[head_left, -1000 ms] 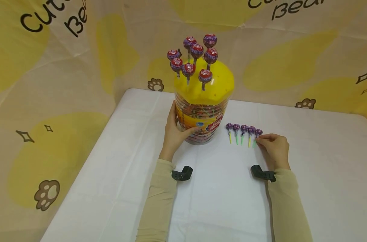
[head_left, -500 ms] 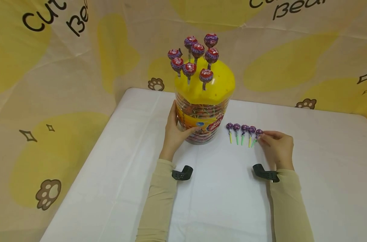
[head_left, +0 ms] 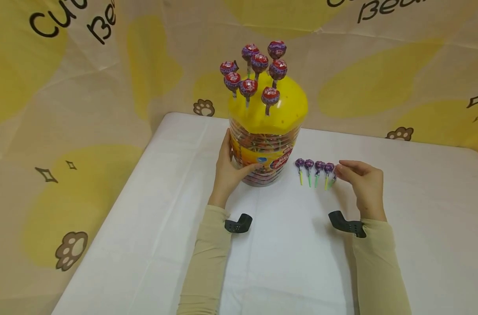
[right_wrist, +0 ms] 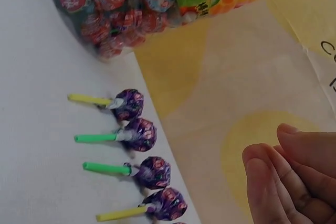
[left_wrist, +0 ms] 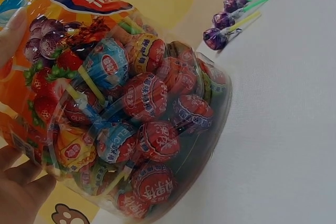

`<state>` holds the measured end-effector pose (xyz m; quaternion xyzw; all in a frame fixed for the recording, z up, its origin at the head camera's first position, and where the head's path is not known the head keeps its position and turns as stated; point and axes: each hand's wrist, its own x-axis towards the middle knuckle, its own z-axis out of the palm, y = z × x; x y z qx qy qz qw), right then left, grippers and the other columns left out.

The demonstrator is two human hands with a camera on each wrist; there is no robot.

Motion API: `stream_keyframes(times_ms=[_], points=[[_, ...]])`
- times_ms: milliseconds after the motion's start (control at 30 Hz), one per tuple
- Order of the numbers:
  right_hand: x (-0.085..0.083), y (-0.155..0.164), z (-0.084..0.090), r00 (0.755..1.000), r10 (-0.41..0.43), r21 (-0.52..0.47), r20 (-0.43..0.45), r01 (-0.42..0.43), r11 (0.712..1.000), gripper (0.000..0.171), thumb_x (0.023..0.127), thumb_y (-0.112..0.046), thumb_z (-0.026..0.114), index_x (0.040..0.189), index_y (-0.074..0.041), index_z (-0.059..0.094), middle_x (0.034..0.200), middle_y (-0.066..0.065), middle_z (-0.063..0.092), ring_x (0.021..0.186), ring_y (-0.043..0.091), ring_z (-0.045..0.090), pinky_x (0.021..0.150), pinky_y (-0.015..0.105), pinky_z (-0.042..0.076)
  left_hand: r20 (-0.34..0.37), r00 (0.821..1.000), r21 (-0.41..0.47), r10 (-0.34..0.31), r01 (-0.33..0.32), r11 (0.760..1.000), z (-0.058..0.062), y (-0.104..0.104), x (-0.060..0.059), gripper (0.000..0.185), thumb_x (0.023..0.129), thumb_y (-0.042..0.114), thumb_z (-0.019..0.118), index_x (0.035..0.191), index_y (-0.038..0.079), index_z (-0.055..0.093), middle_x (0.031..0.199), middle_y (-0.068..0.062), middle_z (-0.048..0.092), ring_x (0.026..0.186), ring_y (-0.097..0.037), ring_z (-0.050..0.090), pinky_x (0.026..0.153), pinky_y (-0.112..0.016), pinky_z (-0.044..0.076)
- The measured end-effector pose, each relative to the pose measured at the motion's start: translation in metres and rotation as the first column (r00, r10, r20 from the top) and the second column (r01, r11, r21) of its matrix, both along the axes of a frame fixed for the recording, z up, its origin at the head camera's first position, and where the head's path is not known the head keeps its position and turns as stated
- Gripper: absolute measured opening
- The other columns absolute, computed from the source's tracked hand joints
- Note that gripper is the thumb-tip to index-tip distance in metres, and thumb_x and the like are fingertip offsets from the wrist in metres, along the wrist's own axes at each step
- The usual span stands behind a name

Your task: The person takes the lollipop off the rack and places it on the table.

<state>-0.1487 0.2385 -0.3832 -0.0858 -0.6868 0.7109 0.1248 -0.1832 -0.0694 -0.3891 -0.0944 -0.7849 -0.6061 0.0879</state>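
With the candy jar (head_left: 262, 146) gripped by the left hand (head_left: 229, 174), the purple lollipops (head_left: 319, 166) lined up beside it on the table (head_left: 286, 245) were presumably best nudged only lightly by the empty, loosely bent right hand (head_left: 363, 186) near them.

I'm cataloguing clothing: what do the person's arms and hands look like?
The left sleeve and right sleeve are plain beige and long, each with a black, angled device at its end. The left hand and right hand wear no gloves.
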Motion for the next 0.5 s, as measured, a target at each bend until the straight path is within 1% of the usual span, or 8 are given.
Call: stream_keyframes(times_ms=[100, 167, 300, 500], points=[[0.002, -0.006, 0.008, 1.0, 0.003, -0.008, -0.024, -0.003, 1.0, 0.008, 0.083, 0.002, 0.068, 0.086, -0.004, 0.073, 0.077, 0.0, 0.071, 0.068, 0.011, 0.069, 0.069, 0.019, 0.056, 0.001, 1.0, 0.002, 0.003, -0.003, 1.0, 0.0, 0.0, 0.0, 0.105, 0.076, 0.017, 0.08, 0.153, 0.015, 0.008, 0.156, -0.005, 0.017, 0.141, -0.018, 0.018, 0.115, -0.033, 0.021], [0.004, -0.01, 0.014, 0.999, -0.006, 0.008, -0.039, 0.007, 1.0, 0.007, 0.084, 0.001, 0.069, 0.089, -0.001, 0.073, 0.079, 0.0, 0.071, 0.068, 0.012, 0.069, 0.07, 0.018, 0.056, 0.002, 1.0, 0.004, 0.006, -0.006, 1.0, 0.0, 0.0, 0.0, 0.105, 0.076, 0.017, 0.081, 0.153, 0.016, 0.008, 0.156, -0.005, 0.017, 0.141, -0.018, 0.018, 0.115, -0.033, 0.022], [0.009, -0.021, 0.029, 0.997, -0.026, 0.052, -0.073, 0.03, 0.998, 0.013, 0.084, -0.002, 0.069, 0.095, 0.004, 0.071, 0.08, 0.001, 0.071, 0.07, 0.013, 0.069, 0.071, 0.018, 0.056, -0.002, 1.0, 0.004, 0.009, -0.009, 1.0, -0.001, -0.001, 0.0, 0.105, 0.076, 0.017, 0.081, 0.153, 0.016, 0.009, 0.156, -0.005, 0.017, 0.141, -0.017, 0.019, 0.115, -0.033, 0.022], [0.017, -0.042, 0.053, 0.99, -0.005, 0.04, -0.144, 0.011, 0.999, 0.019, 0.082, -0.001, 0.071, 0.099, 0.01, 0.069, 0.08, 0.005, 0.071, 0.07, 0.015, 0.069, 0.072, 0.02, 0.056, 0.003, 1.0, 0.011, 0.002, -0.002, 1.0, 0.0, 0.0, 0.0, 0.105, 0.076, 0.017, 0.081, 0.153, 0.015, 0.009, 0.156, -0.005, 0.017, 0.142, -0.018, 0.018, 0.115, -0.032, 0.021]])
